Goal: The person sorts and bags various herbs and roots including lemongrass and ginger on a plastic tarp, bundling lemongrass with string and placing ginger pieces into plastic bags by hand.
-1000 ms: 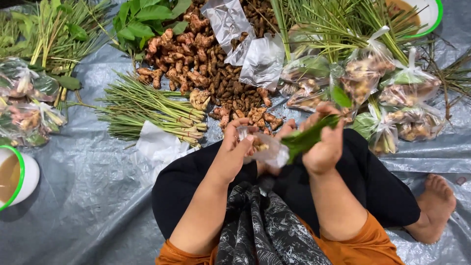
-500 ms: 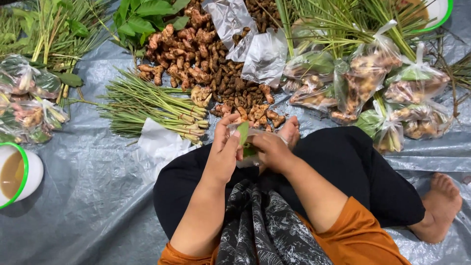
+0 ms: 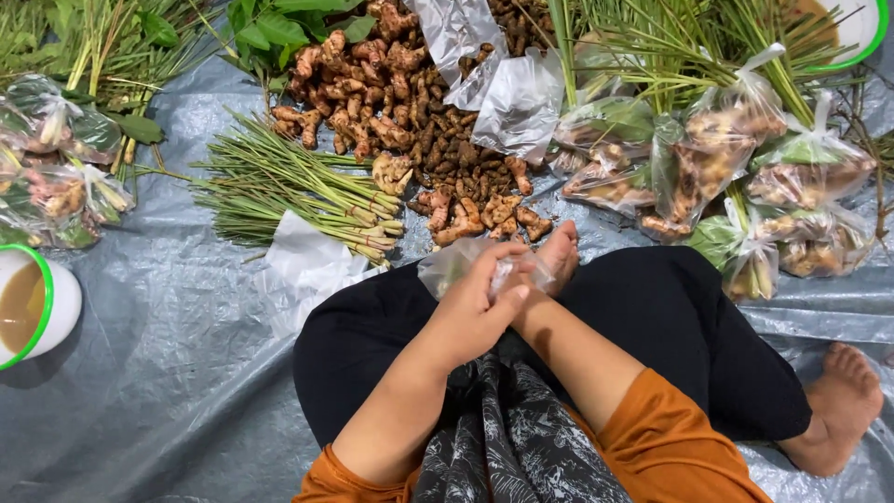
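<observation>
Grey plastic sheeting [image 3: 158, 354] covers the floor, strewn with a pile of ginger-like roots [image 3: 410, 121], a bundle of green stalks [image 3: 279, 186] and tied bags of produce [image 3: 745, 158]. Over the person's lap, the left hand [image 3: 475, 312] closes its grip on a small clear plastic bag [image 3: 456, 264]; the right hand [image 3: 549, 270], mostly hidden behind it, touches the same bag, its grip impossible to judge

Grey tarp [image 3: 168, 373] covers ground. Heap of knobbly brown roots [image 3: 410, 102] at centre top. Bundle of green stalks [image 3: 289, 191] just left of heap, white sheet [image 3: 303, 261] touching its near end. Filled knotted bags [image 3: 745, 158] clustered right; more bags [image 3: 56, 168] far left. White bowl, green rim [image 3: 37, 307], at left edge. Leafy greens [image 3: 270, 28] at top.
</observation>
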